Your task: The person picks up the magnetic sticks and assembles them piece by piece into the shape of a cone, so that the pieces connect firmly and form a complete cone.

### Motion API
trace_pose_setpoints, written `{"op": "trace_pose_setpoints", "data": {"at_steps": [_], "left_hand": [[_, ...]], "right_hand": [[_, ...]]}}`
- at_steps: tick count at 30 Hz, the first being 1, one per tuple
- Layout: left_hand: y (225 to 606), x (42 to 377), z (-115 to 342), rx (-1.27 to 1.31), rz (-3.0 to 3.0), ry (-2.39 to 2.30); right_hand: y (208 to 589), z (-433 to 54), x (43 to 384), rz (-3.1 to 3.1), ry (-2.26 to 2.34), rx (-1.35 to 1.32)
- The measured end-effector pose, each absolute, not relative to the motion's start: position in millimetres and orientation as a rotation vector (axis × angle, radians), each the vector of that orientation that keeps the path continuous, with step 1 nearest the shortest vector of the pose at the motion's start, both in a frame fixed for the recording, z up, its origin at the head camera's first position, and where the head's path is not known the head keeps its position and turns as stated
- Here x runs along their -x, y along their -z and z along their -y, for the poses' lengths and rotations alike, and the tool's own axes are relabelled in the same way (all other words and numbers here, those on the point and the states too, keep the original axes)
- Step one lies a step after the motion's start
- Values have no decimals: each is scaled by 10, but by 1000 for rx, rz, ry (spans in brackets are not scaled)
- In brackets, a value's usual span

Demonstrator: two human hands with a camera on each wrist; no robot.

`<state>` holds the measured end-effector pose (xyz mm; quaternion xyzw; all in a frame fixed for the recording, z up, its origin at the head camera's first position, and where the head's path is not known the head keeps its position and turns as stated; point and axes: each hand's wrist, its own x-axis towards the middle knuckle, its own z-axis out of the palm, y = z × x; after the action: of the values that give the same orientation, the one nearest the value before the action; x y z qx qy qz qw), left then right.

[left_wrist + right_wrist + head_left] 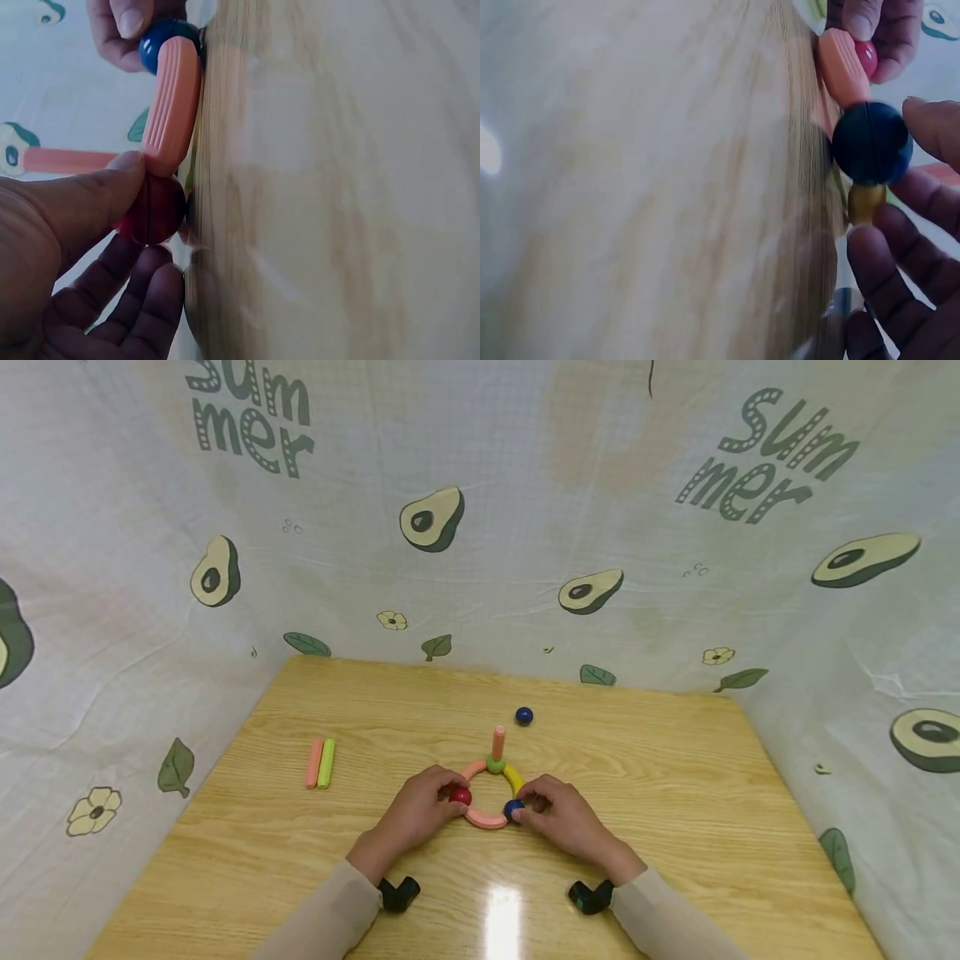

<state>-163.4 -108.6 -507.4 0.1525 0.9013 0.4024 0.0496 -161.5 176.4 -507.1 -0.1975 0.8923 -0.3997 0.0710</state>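
Observation:
A small ring of curved pieces joined by balls lies on the table. My left hand [422, 807] grips the red ball [461, 797] at the ring's left; in the left wrist view its thumb lies over the joint with a pink curved piece [171, 112]. At the ring's front right, my right hand [567, 820] holds the blue ball [872, 142] between thumb and fingers, beside a yellow curved piece [513, 779]. A green ball [496, 765] forms the far joint, with a pink stick [498, 742] standing upright in it. Another pink curved piece [472, 769] runs from green to red.
A loose blue ball [524, 716] sits behind the ring. Farther left, a pink stick [314, 763] and a yellow-green stick [326, 763] lie side by side on the wooden table [660, 760]. A printed cloth [510, 543] hangs along the back and sides.

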Motion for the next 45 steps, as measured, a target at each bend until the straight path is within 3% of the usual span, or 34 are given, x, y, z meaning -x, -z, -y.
{"op": "trace_pose_setpoints", "data": {"at_steps": [11, 22, 45], "left_hand": [[5074, 1649, 1122, -347, -2659, -1364], [5116, 1686, 1154, -269, -2640, -1483], [5129, 1734, 1118, -219, -2679, -1486]], "right_hand": [[5081, -1788, 1626, -2615, 1219, 740], [5047, -1642, 1853, -2804, 1331, 362], [5141, -1554, 2057, -2739, 1323, 358]]}}
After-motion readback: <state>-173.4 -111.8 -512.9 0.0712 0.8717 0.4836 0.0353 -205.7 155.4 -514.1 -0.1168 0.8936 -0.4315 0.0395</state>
